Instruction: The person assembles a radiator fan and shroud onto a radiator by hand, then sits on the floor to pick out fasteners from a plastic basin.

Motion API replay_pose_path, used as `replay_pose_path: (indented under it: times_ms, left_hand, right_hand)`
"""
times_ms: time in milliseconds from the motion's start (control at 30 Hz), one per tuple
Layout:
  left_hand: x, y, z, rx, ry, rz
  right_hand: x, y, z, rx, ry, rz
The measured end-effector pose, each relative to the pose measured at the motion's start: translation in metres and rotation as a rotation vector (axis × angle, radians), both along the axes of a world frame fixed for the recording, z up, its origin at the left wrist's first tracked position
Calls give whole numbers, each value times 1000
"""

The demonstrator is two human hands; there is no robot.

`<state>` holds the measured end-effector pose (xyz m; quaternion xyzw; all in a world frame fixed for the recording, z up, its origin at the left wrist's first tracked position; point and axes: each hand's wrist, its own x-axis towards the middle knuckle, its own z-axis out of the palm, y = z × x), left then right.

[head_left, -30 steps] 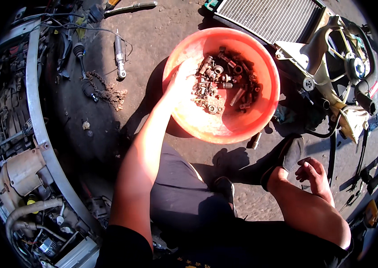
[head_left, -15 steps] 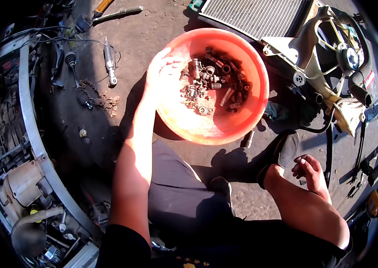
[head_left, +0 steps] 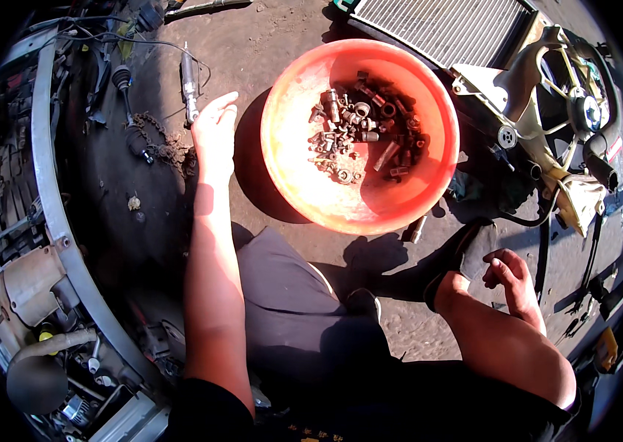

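My left hand [head_left: 216, 125] is off the basin, its fingers stretched and nothing seen in them. It lies over the ground close to the round head of a slim ratchet wrench [head_left: 188, 77]. To its right stands an orange-red plastic basin [head_left: 289, 184], holding several sockets, bolts and nuts [head_left: 356, 121], dark and rusty, heaped toward its far and right side. My right hand [head_left: 514, 283] rests beside my bent leg near the shoe [head_left: 476, 247]; its fingers curl loosely, apart, and no object shows in them.
At the far right lie a radiator [head_left: 444, 29] and a pale fan shroud [head_left: 525, 103]. A small metal socket piece [head_left: 417, 229] is beside the basin. On the left, a drive shaft [head_left: 129, 110] lies near a rusty chain [head_left: 171, 151]. A vehicle frame rail [head_left: 50, 162] edges the left side.
My left hand has let go of the basin's left rim and moved left to the ratchet wrench's head. The basin appears slightly farther right in view. My right hand stays about where it was.
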<state>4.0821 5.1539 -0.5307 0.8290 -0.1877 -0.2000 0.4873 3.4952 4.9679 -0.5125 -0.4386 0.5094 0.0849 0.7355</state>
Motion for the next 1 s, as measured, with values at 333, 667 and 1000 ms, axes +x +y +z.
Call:
replay_pose_path:
  times_ms: [333, 667, 1000]
  left_hand:
    - [-23, 27, 64, -321, 115, -76]
    - [-74, 29, 119, -207, 48, -159]
    - [-82, 40, 133, -200, -72, -168]
  right_hand:
    - [178, -40, 18, -649, -379, 880]
    - [294, 24, -134, -1224, -588, 1300]
    - [327, 41, -123, -1322, -525, 1034]
